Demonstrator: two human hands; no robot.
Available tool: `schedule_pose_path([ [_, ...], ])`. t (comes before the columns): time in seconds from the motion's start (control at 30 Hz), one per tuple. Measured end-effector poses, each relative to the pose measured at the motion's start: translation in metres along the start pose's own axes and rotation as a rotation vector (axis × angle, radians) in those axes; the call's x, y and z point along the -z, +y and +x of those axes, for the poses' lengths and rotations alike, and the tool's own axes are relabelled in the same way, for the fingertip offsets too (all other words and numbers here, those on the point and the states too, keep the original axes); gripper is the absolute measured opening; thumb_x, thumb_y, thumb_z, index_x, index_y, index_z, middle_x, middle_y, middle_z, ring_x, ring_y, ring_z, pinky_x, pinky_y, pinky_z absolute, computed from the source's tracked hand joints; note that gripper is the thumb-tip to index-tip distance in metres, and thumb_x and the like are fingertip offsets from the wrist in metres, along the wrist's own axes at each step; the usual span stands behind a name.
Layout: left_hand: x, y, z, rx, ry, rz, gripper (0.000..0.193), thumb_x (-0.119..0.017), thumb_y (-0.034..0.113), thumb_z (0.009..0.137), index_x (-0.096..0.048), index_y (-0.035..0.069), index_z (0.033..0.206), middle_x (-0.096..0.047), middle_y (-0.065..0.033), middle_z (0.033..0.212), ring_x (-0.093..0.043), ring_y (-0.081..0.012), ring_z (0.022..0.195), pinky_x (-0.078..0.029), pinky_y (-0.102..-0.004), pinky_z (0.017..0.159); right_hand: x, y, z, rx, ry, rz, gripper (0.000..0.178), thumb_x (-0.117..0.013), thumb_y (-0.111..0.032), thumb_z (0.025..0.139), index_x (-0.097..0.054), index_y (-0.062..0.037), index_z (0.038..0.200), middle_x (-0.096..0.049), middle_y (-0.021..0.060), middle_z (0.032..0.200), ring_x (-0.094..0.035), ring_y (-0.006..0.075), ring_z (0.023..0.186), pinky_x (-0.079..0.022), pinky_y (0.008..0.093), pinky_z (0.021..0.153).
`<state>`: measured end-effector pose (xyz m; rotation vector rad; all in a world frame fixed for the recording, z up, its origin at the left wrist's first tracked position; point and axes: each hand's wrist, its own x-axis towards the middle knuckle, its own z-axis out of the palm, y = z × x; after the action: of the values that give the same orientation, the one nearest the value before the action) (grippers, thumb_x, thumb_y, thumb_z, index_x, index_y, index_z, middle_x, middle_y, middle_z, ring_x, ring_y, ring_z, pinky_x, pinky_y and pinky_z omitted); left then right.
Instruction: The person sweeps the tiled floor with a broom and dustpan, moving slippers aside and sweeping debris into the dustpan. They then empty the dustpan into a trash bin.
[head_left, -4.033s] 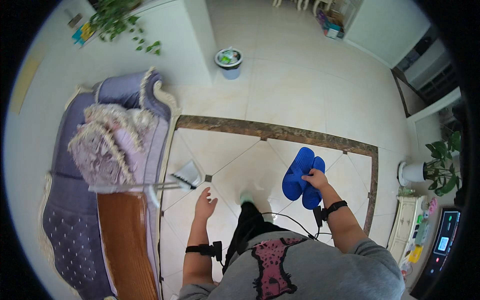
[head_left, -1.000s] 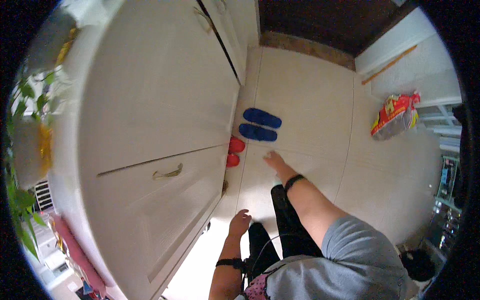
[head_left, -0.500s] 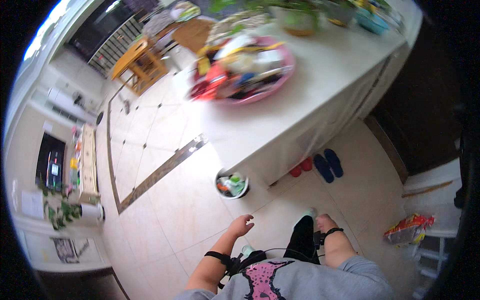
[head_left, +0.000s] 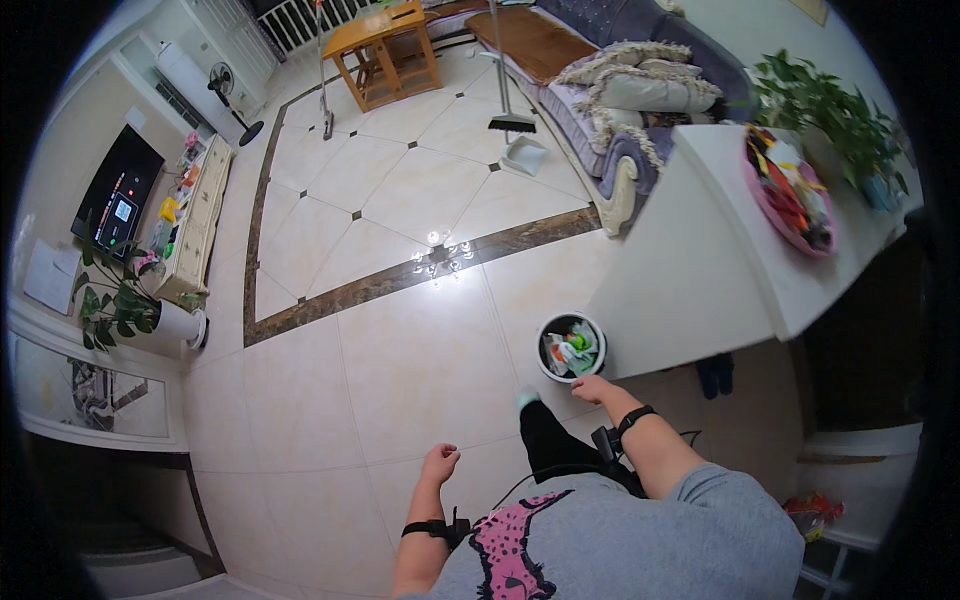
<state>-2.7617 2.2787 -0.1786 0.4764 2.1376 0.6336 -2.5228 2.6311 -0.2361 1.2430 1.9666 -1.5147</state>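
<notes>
My left hand hangs over the tiled floor, its fingers loosely bent with a gap between them and nothing held. On the other side my right hand reaches forward with its fingers apart, also holding nothing. In this view it overlaps the near rim of a round waste bin; whether it touches the rim I cannot tell. Crumpled wrappers and bags in green, white and orange fill the bin, which stands against the white counter. Dark straps circle both my forearms.
On the counter are a pink basket of mixed items and a leafy plant. Farther off stand a broom, a dustpan, a sofa and a wooden table. A potted plant stands left, dark slippers beside the counter.
The view has swung rightward and away from the counter, so the living area shows more. My right hand has come forward beside the bin; my left hand's fingers are more bent.
</notes>
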Motion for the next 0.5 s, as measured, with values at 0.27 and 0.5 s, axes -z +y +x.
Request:
schedule_pose_path([
  [0.27, 0.141, -0.077, 0.081, 0.543, 0.017, 0.079, 0.035, -0.066, 0.027, 0.069, -0.061, 0.005, 0.096, -0.064, -0.0129, 0.091, -0.060, -0.0258, 0.087, -0.047, -0.0340, 0.077, 0.045, -0.138, 0.164, -0.274, -0.142, -0.241, 0.035, -0.057, -0.035, 0.074, -0.064, -0.0019, 0.083, -0.059, 0.0132, 0.064, -0.058, 0.0267, 0.054, -0.045, 0.0422, 0.051],
  [0.5, 0.262, -0.028, 0.172, 0.760, 0.296, -0.761, 0.018, -0.059, 0.019, 0.078, -0.054, 0.010, 0.092, -0.052, 0.0011, 0.066, -0.050, -0.0098, 0.056, -0.036, -0.0248, 0.043, 0.113, -0.341, 0.301, 0.000, -0.084, -0.414, 0.041, -0.059, -0.035, 0.073, -0.063, -0.0031, 0.099, -0.064, 0.0163, 0.090, -0.060, 0.0312, 0.084, -0.047, 0.0387, 0.076],
])
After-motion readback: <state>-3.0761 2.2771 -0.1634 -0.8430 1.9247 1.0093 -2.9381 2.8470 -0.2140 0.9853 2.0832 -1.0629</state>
